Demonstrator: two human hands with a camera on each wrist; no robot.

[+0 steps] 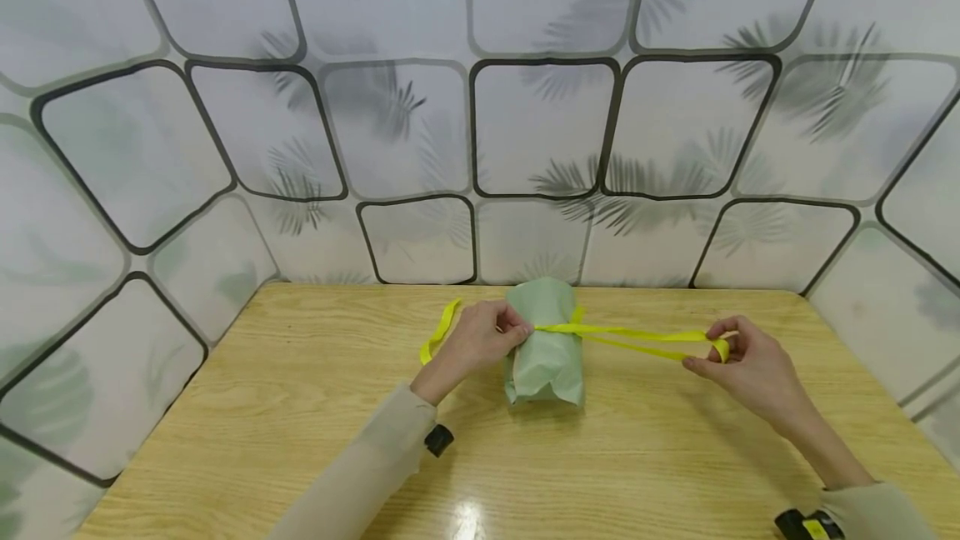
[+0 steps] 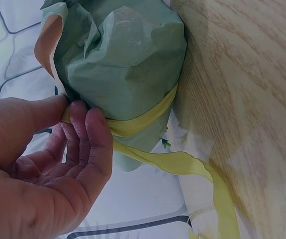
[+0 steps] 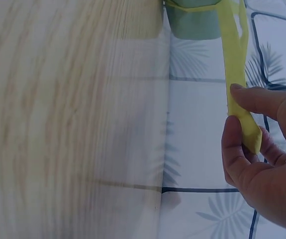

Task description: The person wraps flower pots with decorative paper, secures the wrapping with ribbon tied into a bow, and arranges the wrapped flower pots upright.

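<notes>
A package wrapped in pale green paper (image 1: pixel 551 369) lies on the wooden table, with a yellow ribbon (image 1: pixel 630 332) passed around its middle. At the package's left side my left hand (image 1: pixel 480 333) pinches the ribbon between thumb and fingertips, close against the paper. In the left wrist view the ribbon (image 2: pixel 143 119) runs around the green wrapping (image 2: pixel 128 64), and a loose tail hangs past the hand. Well to the right, my right hand (image 1: pixel 757 369) holds the ribbon's looped end, drawn out from the package. The right wrist view shows the ribbon (image 3: pixel 236 74) between thumb and fingers.
The wooden table (image 1: pixel 300 407) meets a patterned wall covering (image 1: pixel 540 123) just behind the package. A loose ribbon tail (image 1: pixel 441 332) curls on the table left of my left hand. Dark wrist devices (image 1: pixel 438 440) sit on both sleeves.
</notes>
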